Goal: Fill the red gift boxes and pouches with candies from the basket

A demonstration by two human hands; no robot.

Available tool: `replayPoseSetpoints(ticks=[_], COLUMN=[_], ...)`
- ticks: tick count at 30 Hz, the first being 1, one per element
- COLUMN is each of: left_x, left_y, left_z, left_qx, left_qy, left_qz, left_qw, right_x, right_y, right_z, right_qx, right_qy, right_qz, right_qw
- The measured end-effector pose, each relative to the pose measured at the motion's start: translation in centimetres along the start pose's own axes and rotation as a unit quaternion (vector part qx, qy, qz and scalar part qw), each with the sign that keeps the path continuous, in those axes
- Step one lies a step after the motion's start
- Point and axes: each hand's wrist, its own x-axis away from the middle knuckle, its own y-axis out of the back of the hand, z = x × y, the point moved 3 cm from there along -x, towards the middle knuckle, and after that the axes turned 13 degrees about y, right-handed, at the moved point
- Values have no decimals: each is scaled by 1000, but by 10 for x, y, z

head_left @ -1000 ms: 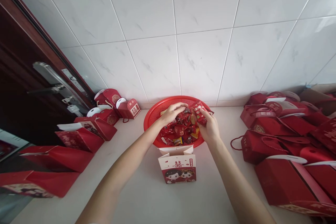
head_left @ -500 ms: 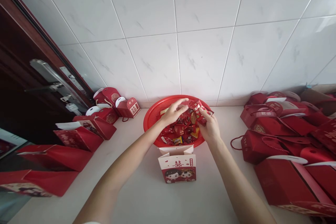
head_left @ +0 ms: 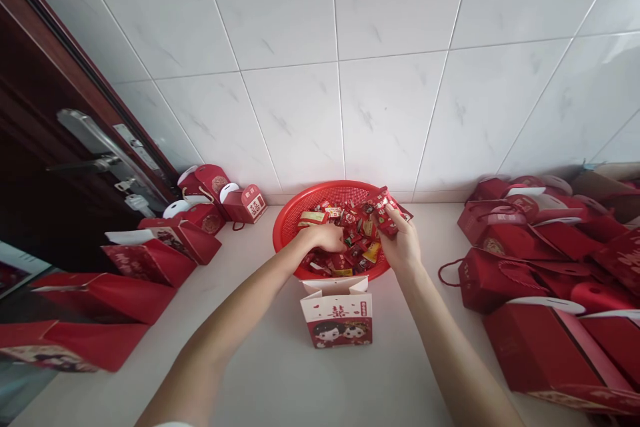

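A red plastic basket stands against the tiled wall, with many wrapped candies in it. My left hand is down among the candies, its fingers curled; whatever they pinch is hidden. Over the basket's right side, my right hand grips several red candy packets. In front of the basket an open-topped paper box stands upright, white above and red below, with two cartoon faces on its front. Neither hand touches this box.
Red gift boxes line the table's left edge, and a small red box stands behind them. More red boxes crowd the right side. A dark door with a metal handle is at the left.
My left hand has come down from above the basket into the candies, and its extended fingers have curled. My right hand has shifted slightly right with the packets.
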Motion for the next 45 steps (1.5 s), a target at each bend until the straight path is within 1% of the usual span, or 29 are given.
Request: replayPoseSetpoints(ticks=[4, 6, 8, 10, 12, 15, 17, 19, 21, 24, 26, 29, 32, 34, 36, 37, 39, 42, 45], left_x=[-1, -4, -8, -10, -10, -9, -10, -10, -10, -8, -5, -2, 0, -1, -3, -5, -12, -28, -42], left_y=[1, 3, 5, 6, 5, -1, -7, -11, -12, -6, 0, 6, 10, 11, 13, 14, 16, 17, 17], left_z=[12, 19, 21, 18, 8, -12, -21, -24, -19, -9, -5, -4, -6, -6, -5, -5, -8, -20, -34], left_qx=[-11, 0, 19, 38, 50, 45, 25, 1, -19, -28, -21, 0, 18, 28, 36, 38, 37, 32, 38], left_qy=[24, 33, 26, -10, -72, -156, -180, -172, -138, -86, -71, -63, -61, -65, -78, -91, -125, -175, -197], left_qz=[-8, -35, -74, -102, -108, -95, -79, -64, -55, -55, -67, -108, -170, -208, -232, -234, -218, -171, -130], left_qw=[1000, 999, 997, 994, 990, 982, 980, 983, 989, 994, 995, 992, 983, 975, 969, 967, 967, 969, 971], right_x=[-1, -1, -1, -1, -1, -2, -3, -3, -3, -2, -2, -2, -3, -4, -5, -5, -5, -6, -7], right_y=[2, 2, 2, 2, 2, 2, 3, 4, 4, 3, 3, 3, 4, 4, 5, 6, 6, 6, 6], right_z=[-2, -2, -2, -2, -2, -4, -4, -4, -3, -2, -2, -1, -1, 0, 0, 0, 0, 1, 1], right_qx=[1, 1, -1, -1, 0, 0, -1, -3, -5, -9, -13, -17, -21, -24, -26, -28, -31, -36, -36], right_qy=[-4, -3, -2, 0, -1, -3, -5, -8, -10, -7, -3, 0, 2, 5, 8, 9, 12, 21, 30], right_qz=[0, 0, -2, -4, -5, -8, -11, -14, -17, -22, -29, -39, -40, -38, -37, -37, -39, -45, -44], right_qw=[1000, 1000, 1000, 1000, 1000, 1000, 1000, 1000, 1000, 1000, 999, 999, 999, 999, 999, 999, 999, 998, 998])
